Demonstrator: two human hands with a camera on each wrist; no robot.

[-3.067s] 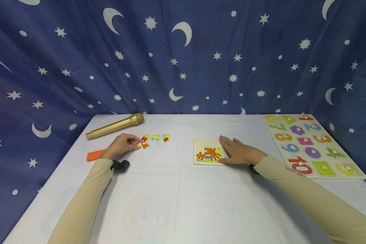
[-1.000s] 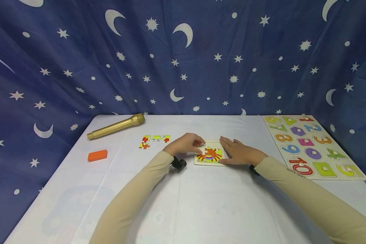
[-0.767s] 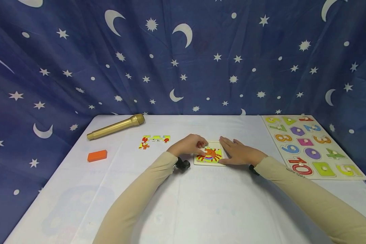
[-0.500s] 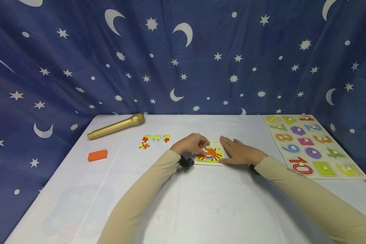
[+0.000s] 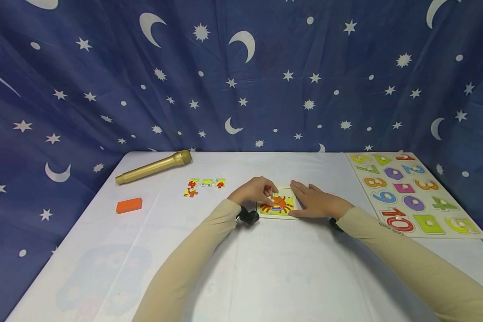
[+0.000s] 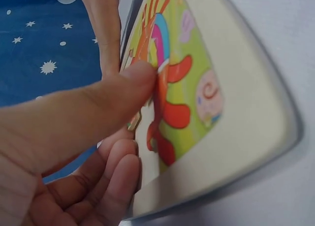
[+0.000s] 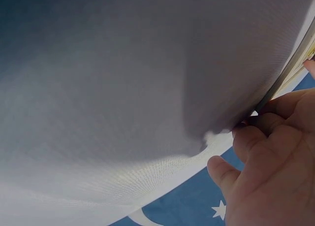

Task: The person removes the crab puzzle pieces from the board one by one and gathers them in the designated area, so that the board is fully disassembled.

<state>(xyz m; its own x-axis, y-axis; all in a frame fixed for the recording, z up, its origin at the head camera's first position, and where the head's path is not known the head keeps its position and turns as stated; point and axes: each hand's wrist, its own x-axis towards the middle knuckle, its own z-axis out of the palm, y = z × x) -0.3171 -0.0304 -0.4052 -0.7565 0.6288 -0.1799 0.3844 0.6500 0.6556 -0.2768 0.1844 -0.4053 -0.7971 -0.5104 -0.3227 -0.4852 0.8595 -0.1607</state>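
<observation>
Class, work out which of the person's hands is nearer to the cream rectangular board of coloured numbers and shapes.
Right. The right hand lies left of the board, apart from it; the left hand is farther left, over the left side of the cream-framed square crab puzzle.

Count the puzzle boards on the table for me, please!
2: the crab puzzle board in the middle, partly covered by the left hand and right hand, and the number board on the right, a corner behind the right sleeve. I spot no others.
</observation>
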